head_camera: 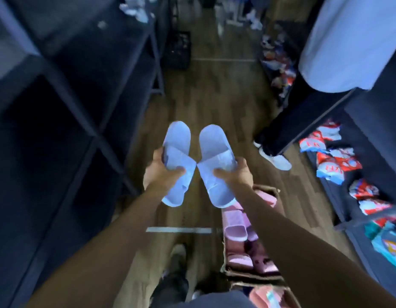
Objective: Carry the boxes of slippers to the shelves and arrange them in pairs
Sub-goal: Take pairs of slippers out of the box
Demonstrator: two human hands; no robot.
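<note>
I hold two pale blue slippers side by side over the aisle floor. My left hand (pixel 161 172) grips the left slipper (pixel 178 138) round its strap. Round the strap of the right slipper (pixel 211 138) my right hand (pixel 233 174) is curled. The toes point away from me and the inner edges of the two slippers touch at the straps. Below my right forearm an open cardboard box (pixel 228 272) on the floor holds several pink slippers (pixel 234 223). Dark empty shelves (pixel 66 101) stand at my left.
Another person (pixel 343 47) in a white top and white shoes stands at the right by a shelf (pixel 356 161) of red, white and blue packets. A black crate (pixel 178 52) sits on the wooden floor farther down the aisle. My own shoe (pixel 178 254) shows below.
</note>
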